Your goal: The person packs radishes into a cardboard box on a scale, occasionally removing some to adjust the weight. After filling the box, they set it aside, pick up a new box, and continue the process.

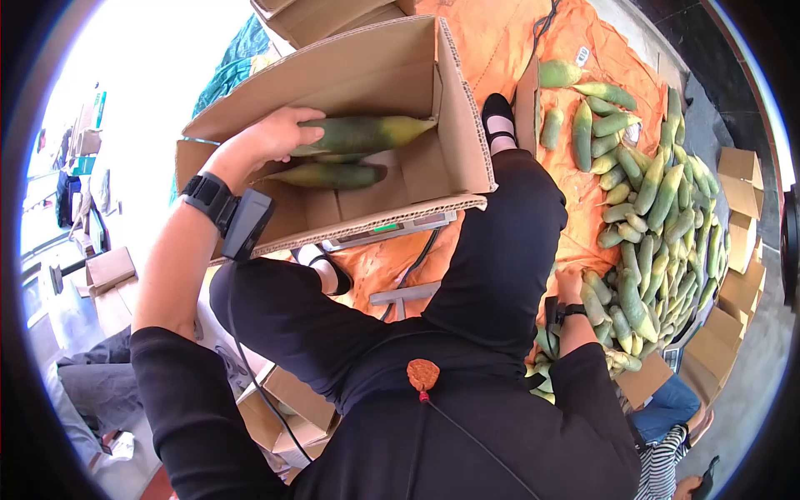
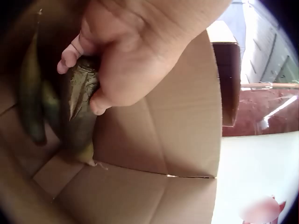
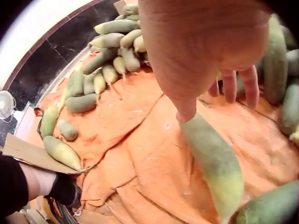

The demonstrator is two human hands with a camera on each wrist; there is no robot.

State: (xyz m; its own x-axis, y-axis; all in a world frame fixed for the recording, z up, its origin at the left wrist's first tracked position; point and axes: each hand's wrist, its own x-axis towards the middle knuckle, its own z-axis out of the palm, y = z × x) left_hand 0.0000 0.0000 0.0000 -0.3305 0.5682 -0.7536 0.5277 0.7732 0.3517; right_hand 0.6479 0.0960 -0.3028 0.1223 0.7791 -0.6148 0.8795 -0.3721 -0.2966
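Head view: held a long green radish [image 1: 367, 133] with the left hand [image 1: 271, 136], down inside an open cardboard box [image 1: 333, 67], with its yellower tip toward the right-hand wall. Had a second radish [image 1: 333, 175] just beside it, low in the box, with a strip of a third radish [image 1: 339, 157] showing between the two. Wore a black strap [image 1: 208, 196] on the left wrist. Had the right hand [image 1: 571, 286] at the near edge of a big heap of green radishes [image 1: 667, 242], spread over an orange tarp [image 1: 500, 50].

Left wrist view: gripped that same long radish by its scarred, blunt end, with thumb on one side and fingers on the other. Pointed its rooty tip toward a seam of the box, with the other two radishes alongside.

Right wrist view: held nothing firmly, with fingers loose and extended and the thumb tip at the end of a pale-tipped radish [image 3: 212, 163] over the tarp. Could not tell for certain about contact there. Also caught a cardboard flap [image 3: 37, 156], a black shoe [image 3: 67, 191] and dark tiles [image 3: 51, 53] at the left.
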